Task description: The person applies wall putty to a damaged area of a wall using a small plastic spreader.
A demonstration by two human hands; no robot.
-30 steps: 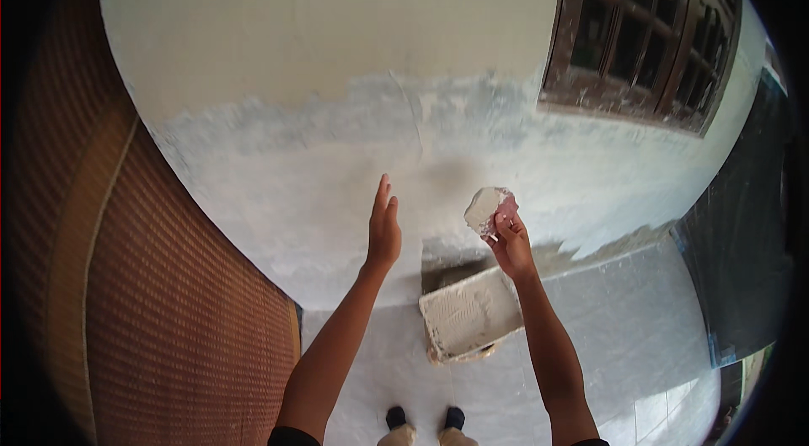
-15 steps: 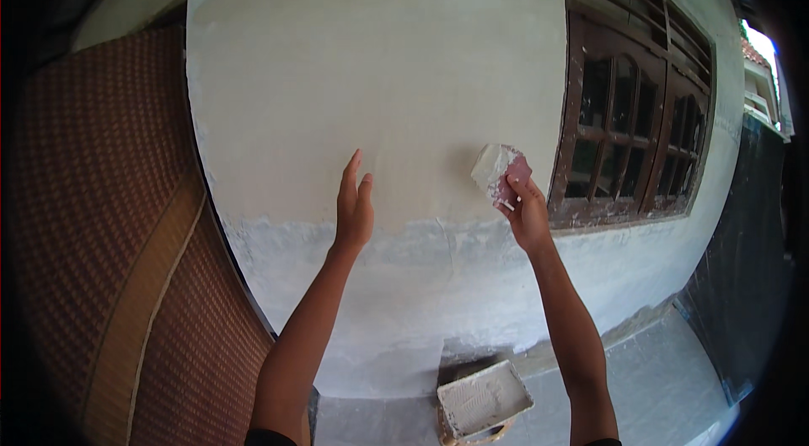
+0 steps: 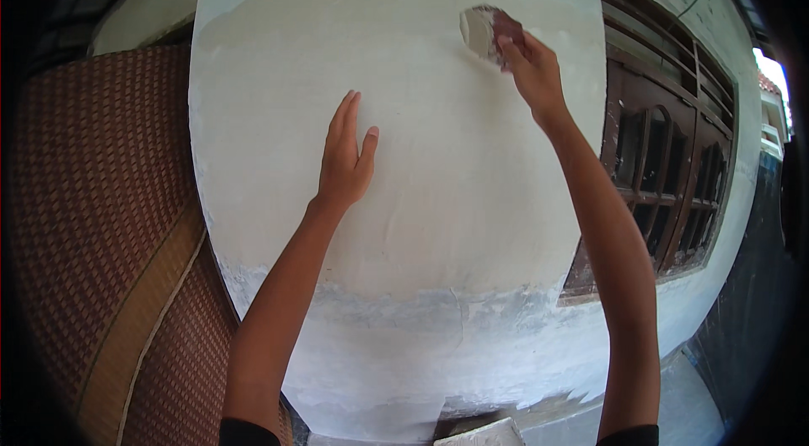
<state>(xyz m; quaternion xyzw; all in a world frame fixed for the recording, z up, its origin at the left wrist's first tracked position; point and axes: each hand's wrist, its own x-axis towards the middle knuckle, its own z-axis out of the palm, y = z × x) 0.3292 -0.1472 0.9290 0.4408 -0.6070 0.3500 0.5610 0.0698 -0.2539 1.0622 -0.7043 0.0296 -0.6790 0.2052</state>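
My right hand (image 3: 537,80) grips a dark red putty spreader (image 3: 507,28), its fingers closed round one side. Thick off-white putty (image 3: 478,33) coats the spreader's left part. It is up near the top of the wall (image 3: 413,143); whether it touches the surface I cannot tell. My left hand (image 3: 344,158) is held out in front of the wall with nothing in it, fingers straight and thumb apart. Beige filler covers the wall's middle, with a wavy upper border and a rough bluish-white band below.
A brown wooden window (image 3: 666,151) with barred panes is on the right. Woven brown matting (image 3: 101,143) hangs along the left. At the bottom edge, part of a putty tray (image 3: 482,434) shows by the wall's foot. A dark sheet (image 3: 733,277) stands far right.
My right hand has moved up with the spreader, from beside the window to high on the wall. My left hand is slightly higher. The view has tilted upward, cutting off most of the tray.
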